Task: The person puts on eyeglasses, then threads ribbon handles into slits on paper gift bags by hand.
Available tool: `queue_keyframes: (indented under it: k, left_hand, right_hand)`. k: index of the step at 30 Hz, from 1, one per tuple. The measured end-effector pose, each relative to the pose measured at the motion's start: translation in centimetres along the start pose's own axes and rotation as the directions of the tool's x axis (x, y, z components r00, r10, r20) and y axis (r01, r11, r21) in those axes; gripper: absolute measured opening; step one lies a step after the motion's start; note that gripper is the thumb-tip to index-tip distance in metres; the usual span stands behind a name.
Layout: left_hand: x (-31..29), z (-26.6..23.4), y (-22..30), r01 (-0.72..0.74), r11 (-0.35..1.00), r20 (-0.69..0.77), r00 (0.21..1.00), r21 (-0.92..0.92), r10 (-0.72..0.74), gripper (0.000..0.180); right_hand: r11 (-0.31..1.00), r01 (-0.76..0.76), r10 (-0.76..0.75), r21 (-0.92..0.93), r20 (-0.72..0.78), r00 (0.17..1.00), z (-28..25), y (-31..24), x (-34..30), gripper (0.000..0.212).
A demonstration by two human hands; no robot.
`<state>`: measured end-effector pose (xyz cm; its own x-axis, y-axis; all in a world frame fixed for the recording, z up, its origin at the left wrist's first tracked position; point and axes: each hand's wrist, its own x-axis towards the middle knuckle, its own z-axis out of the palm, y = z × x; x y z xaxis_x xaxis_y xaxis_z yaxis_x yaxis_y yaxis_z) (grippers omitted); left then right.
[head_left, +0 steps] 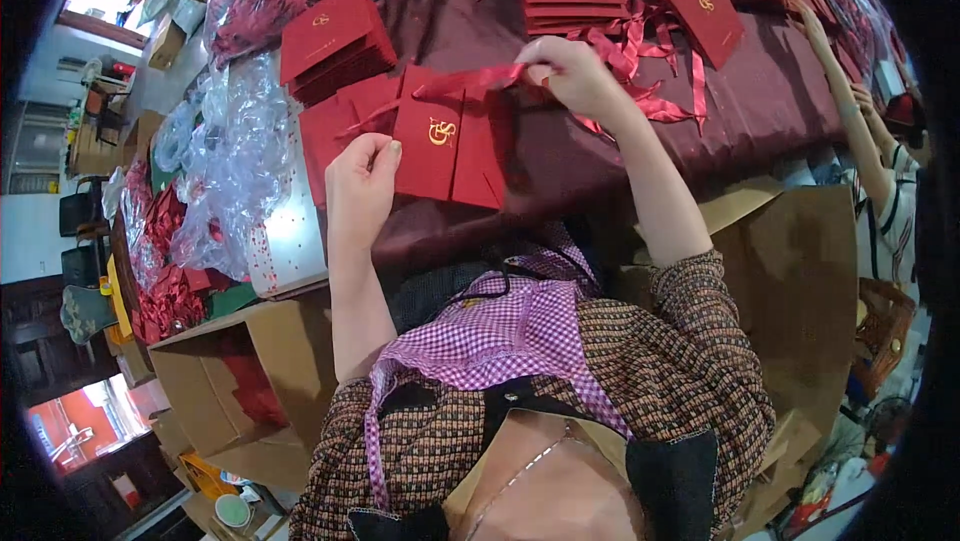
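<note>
A flat red paper bag (425,146) with a gold emblem lies in front of me on the dark red cloth, partly over other red pieces (325,131). A shiny red ribbon (470,81) stretches across its upper part. My right hand (575,81) is closed on the ribbon's right end, raised beside the bag. At the bag's left edge, my left hand (362,181) is closed in a pinch. The ribbon's left part runs down to that hand, though its fingers partly hide the grip.
Stacks of red bags (335,36) and loose ribbons (640,51) cover the table's far side. Clear plastic wrap (235,141) lies at the left. Cardboard boxes (290,341) stand below the near edge. Another person's arm (840,91) reaches in at the right.
</note>
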<state>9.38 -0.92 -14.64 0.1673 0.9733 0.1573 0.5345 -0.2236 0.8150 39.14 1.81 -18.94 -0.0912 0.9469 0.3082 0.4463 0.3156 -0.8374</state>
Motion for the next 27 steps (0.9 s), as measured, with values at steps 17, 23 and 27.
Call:
queue_keyframes:
  k: [17, 23, 27]
  left_hand:
    - [1.4, 0.7, -0.9, 0.084, 0.969, -0.025, 0.995, -0.232, -0.092, 0.018]
    - [1.4, 1.2, -1.6, 0.106, 0.953, 0.008, 0.994, -0.283, -0.109, 0.017]
    - [1.6, 1.5, -1.8, 0.123, 0.961, 0.008, 0.992, -0.249, -0.125, 0.017]
  right_hand:
    - [0.312, 0.085, 0.019, 0.946, -0.095, 0.995, -1.0, -3.3, -1.2, 0.032]
    - [0.322, 0.181, 0.159, 0.929, -0.241, 0.957, -0.6, -3.8, -1.0, 0.026]
    - [0.552, 0.064, 0.066, 0.831, -0.121, 0.99, 1.5, -5.1, -1.8, 0.026]
